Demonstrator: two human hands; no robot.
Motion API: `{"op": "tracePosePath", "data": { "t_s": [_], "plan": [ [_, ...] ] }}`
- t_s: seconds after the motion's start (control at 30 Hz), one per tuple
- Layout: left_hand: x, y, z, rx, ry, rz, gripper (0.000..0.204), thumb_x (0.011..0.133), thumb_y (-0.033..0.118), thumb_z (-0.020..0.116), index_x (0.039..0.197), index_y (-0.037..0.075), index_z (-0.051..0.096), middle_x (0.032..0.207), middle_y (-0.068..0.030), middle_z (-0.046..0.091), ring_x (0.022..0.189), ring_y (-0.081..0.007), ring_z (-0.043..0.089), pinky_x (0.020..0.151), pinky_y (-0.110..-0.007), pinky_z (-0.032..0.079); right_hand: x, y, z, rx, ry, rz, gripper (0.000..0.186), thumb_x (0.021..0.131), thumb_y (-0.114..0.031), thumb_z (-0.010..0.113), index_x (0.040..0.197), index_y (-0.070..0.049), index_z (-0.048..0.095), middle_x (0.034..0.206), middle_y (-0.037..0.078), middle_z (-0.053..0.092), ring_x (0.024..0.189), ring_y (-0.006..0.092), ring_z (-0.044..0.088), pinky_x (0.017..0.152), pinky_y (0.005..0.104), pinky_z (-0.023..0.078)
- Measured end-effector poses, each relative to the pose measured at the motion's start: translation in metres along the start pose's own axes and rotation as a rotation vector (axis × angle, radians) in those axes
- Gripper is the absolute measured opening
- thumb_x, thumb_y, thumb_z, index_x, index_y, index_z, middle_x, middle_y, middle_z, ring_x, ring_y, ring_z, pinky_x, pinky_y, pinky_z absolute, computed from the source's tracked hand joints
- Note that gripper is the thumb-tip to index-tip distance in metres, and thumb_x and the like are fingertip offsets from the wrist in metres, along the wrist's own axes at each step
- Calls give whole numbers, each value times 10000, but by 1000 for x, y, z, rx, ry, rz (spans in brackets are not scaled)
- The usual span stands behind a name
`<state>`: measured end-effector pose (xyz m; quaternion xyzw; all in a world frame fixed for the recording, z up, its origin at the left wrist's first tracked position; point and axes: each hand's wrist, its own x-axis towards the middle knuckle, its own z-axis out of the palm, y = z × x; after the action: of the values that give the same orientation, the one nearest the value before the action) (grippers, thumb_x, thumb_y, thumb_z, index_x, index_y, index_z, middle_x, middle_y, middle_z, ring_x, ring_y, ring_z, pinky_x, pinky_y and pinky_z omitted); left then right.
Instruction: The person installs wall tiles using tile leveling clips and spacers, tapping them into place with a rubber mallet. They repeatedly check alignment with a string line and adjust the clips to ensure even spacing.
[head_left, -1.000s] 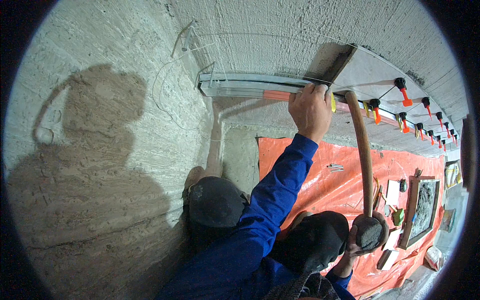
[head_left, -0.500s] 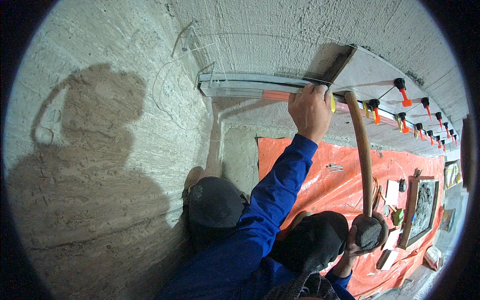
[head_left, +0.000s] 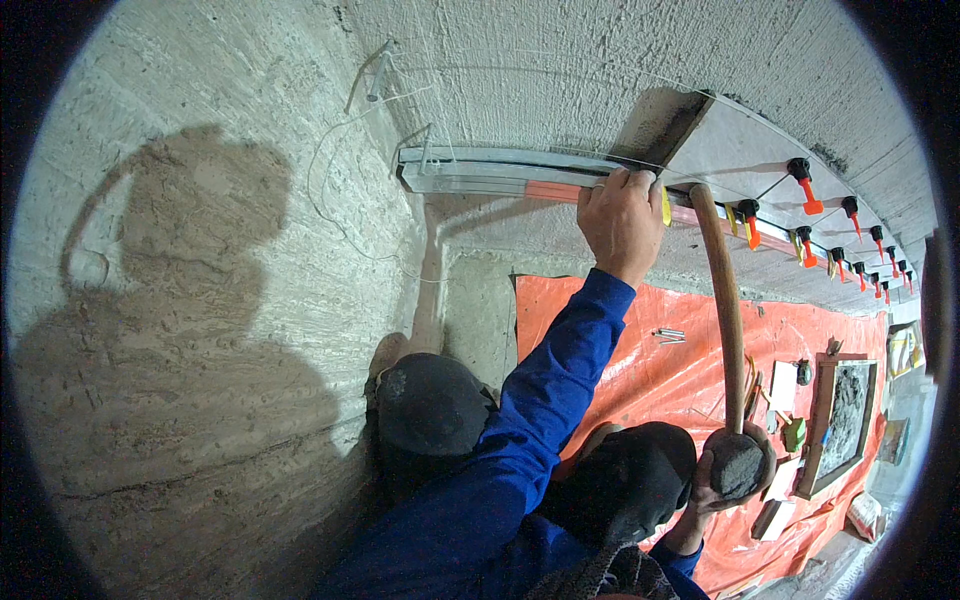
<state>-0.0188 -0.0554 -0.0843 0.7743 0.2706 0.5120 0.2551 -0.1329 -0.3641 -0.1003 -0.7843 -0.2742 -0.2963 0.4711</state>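
1. Reaching up from bottom centre with the left arm in a blue sleeve (head_left: 560, 370), elbow partly extended, wrist nearly straight. Ending in the left hand (head_left: 622, 228) at upper centre of the frame, back of the hand toward the camera.
2. Keeping the right hand (head_left: 705, 487) low, at lower right of the frame, beside a dark-clad knee (head_left: 640, 465).
3. With the left grip, folding the fingers over a metal rail (head_left: 470, 180), just beside the lower left corner of a grey panel (head_left: 740, 150). Cannot tell whether pinching anything there — fingertips out of sight.
4. With the right grip, curling around the head of a mallet (head_left: 727, 320), at lower right of the frame. Rising from that grip toward upper right of centre with the handle, ending near the panel's lower edge; cannot tell whether touching it.
5. Wooden and brown along the mallet's handle, slightly bowed in this wide view; dark grey and rough on the round face of the head.
6. Silvery on the rail at upper centre, with a reddish stretch near the left hand. Pale and smooth on the panel, with black-and-red clips (head_left: 749, 222) along its lower edge.
7. Below, at lower right, an orange sheet (head_left: 620, 365) behind the mallet.
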Motion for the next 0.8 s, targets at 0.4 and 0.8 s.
{"op": "tracePosePath", "data": {
  "t_s": [0.4,0.8],
  "plan": [
    [0,0,-1,-2,-10,-5,149,772,224,710,791,76,704,756,-90,651,725,-302,630,660,-430,454,1,1,5,31,30,-15,750,711,-287,812,1272,-2,404,1126,162,593,1023,273,579,920,407,468],
    [1,1,-2,-20,-16,-12,141,777,214,707,789,73,703,752,-91,649,717,-302,629,646,-431,458,1,3,4,36,15,-24,745,692,-269,815,1262,-14,409,1081,163,608,978,278,594,887,401,470]
  ]
}}
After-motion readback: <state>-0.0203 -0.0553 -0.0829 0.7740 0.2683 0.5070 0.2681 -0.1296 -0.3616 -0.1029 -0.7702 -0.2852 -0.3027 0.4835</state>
